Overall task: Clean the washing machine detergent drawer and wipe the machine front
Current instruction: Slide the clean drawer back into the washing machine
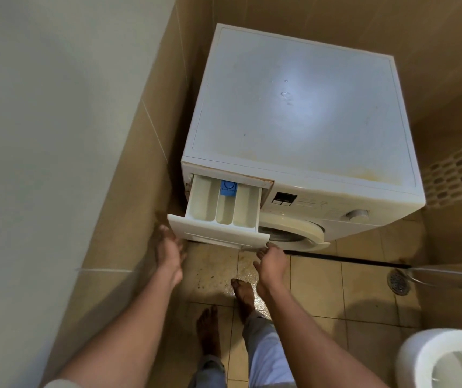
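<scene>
A white front-loading washing machine [302,113] stands in a tiled corner. Its detergent drawer [224,208] is pulled far out at the top left of the front, showing three cream compartments and a blue insert [228,188] at the back of the middle one. My left hand [169,253] is just below the drawer's left front corner, fingers apart, holding nothing. My right hand [271,261] is under the drawer's right front corner, with fingertips touching the front panel's lower edge. The round door [294,231] shows partly below the drawer.
A tiled wall runs close along the machine's left side. A white toilet [448,359] sits at the lower right, a floor drain [398,282] and a metal pipe [448,275] lie to the right. My bare feet stand on the stained floor tiles [218,270].
</scene>
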{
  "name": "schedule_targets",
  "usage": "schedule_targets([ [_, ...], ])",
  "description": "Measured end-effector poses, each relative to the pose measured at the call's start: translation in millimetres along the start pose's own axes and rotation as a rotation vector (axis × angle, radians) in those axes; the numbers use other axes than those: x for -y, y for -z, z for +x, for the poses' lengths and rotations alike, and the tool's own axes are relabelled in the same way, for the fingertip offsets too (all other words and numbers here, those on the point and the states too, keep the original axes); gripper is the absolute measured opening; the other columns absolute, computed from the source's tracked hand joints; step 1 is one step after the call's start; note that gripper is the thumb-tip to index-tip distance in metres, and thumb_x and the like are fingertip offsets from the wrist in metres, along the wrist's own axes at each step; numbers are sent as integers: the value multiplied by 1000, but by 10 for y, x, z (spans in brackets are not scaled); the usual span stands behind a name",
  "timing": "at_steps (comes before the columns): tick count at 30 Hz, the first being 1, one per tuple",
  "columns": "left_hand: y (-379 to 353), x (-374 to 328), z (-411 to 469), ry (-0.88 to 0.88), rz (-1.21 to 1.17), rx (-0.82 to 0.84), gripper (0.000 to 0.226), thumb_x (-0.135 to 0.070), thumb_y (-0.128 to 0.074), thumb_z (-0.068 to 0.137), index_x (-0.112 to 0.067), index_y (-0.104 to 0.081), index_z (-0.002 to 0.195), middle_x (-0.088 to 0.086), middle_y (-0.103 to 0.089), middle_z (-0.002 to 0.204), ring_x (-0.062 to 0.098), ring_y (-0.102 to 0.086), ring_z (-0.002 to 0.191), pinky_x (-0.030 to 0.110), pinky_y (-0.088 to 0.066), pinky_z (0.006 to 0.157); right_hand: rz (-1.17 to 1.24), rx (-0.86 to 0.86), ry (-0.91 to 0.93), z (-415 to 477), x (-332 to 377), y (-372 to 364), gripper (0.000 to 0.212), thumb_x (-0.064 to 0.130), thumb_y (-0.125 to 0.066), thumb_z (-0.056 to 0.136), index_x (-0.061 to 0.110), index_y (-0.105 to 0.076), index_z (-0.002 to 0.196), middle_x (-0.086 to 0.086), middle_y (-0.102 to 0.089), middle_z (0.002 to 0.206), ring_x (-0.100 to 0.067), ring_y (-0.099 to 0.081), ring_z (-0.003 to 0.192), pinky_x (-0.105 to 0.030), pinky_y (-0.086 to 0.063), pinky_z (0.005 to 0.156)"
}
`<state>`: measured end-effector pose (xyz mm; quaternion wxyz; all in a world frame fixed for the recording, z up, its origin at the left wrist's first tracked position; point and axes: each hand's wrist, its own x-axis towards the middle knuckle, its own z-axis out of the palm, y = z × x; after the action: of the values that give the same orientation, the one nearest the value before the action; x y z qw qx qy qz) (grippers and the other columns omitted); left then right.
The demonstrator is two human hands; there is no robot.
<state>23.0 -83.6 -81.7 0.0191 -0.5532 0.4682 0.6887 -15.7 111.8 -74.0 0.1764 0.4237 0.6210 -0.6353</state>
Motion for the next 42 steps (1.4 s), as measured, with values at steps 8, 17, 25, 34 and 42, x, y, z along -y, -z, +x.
schedule_targets([
  [8, -21, 358, -569, -145, 110, -16, 49, -72, -34, 96, -28, -56, 92, 4, -59, 94, 22, -56, 88, 34, -48, 73, -39, 126, -28, -588, -405, -214, 19, 12, -49, 99, 8, -56, 116, -8, -59, 97, -16, -53, 80, -36, -44, 73],
  [17, -154, 130, -690, -112, -39, 132, 58, -63, -66, 86, -12, -72, 113, 14, -76, 108, 30, -71, 105, 47, -57, 92, 312, 457, -81, -853, -106, -454, 27, 28, -69, 90, 10, -66, 109, -11, -67, 100, -21, -63, 96, -37, -51, 88],
  [25, -336, 17, -675, 70, -327, 211, 74, -49, -87, 66, -6, -66, 122, 22, -69, 125, 35, -65, 120, 40, -57, 93, 567, 388, -207, -870, 26, -527, 54, 25, -81, 81, -3, -59, 121, -28, -65, 117, -36, -64, 113, -41, -56, 97],
  [34, -531, -50, -439, 29, -361, 156, 70, -44, -92, 65, -7, -68, 119, 18, -75, 114, 29, -73, 104, 42, -61, 90, 535, 348, -163, -682, 196, -656, 46, 22, -81, 81, -2, -59, 114, -22, -67, 100, -28, -67, 90, -28, -60, 65],
  [42, -797, -293, -260, -7, -322, 138, 68, -50, -91, 66, -6, -72, 114, 17, -76, 106, 23, -72, 85, 32, -57, 65, 427, 399, -143, -443, 490, -820, 36, 28, -79, 83, 1, -65, 103, -18, -60, 100, -27, -61, 92, -34, -57, 79],
])
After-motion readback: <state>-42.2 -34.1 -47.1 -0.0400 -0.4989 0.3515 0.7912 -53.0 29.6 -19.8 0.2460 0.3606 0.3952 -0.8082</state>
